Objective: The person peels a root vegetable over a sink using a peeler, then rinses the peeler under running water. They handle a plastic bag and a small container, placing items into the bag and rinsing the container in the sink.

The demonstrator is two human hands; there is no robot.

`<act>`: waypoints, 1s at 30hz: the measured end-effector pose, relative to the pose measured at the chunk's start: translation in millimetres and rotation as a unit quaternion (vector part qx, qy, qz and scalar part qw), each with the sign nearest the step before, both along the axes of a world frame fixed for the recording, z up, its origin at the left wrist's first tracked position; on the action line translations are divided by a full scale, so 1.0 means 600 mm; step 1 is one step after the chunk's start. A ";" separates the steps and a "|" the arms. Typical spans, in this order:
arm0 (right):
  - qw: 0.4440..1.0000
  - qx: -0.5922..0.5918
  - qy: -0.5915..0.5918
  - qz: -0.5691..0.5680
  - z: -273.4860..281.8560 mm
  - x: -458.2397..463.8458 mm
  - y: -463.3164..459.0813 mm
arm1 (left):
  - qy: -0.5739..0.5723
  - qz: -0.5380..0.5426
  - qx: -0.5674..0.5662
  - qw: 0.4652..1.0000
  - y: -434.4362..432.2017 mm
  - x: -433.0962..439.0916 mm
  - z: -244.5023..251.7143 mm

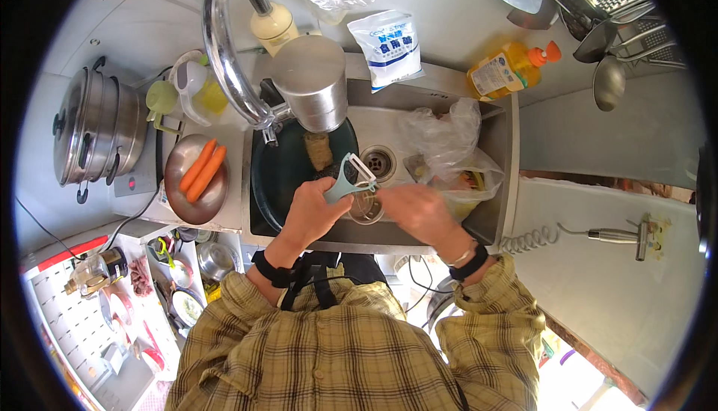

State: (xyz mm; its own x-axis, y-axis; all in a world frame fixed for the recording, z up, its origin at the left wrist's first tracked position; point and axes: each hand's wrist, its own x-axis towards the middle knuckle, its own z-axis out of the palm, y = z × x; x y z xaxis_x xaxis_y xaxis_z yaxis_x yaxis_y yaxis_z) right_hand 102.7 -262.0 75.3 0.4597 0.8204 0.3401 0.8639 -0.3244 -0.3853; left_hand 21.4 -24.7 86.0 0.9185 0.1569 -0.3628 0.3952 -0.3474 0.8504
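My left hand (315, 209) grips the handle of a light blue Y-shaped vegetable peeler (342, 185), its blade end pointing up and away over the sink (387, 237). Close to the blade, my right hand (418, 209) is blurred, its fingers drawn together. Whether those fingers pinch something small cannot be made out. Under the hands sits a small clear round container (367, 212), partly covered. On the left side of the sink lies a dark green basin (275, 178) holding a brown, rough-surfaced piece (318, 150). A metal drain (377, 163) shows beyond the peeler.
Two carrots (205, 175) lie in a metal bowl (182, 209) on the left counter. Clear plastic bags (454, 142) fill the sink's right side. A chrome faucet (216, 46) with a metal cylinder (314, 85) overhangs the basin. An orange soap bottle (507, 71) stands behind.
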 end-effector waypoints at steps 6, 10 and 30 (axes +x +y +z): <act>0.974 -0.089 -0.052 -0.200 -0.041 0.051 -0.165 | -0.015 0.026 0.029 0.999 0.022 0.008 -0.014; 0.913 -0.262 -0.102 -0.295 -0.059 0.043 -0.213 | 0.024 0.017 0.064 0.998 0.032 0.009 -0.022; 0.978 -0.202 -0.050 0.027 -0.034 -0.006 0.047 | -0.004 -0.015 0.032 0.999 -0.019 0.010 -0.009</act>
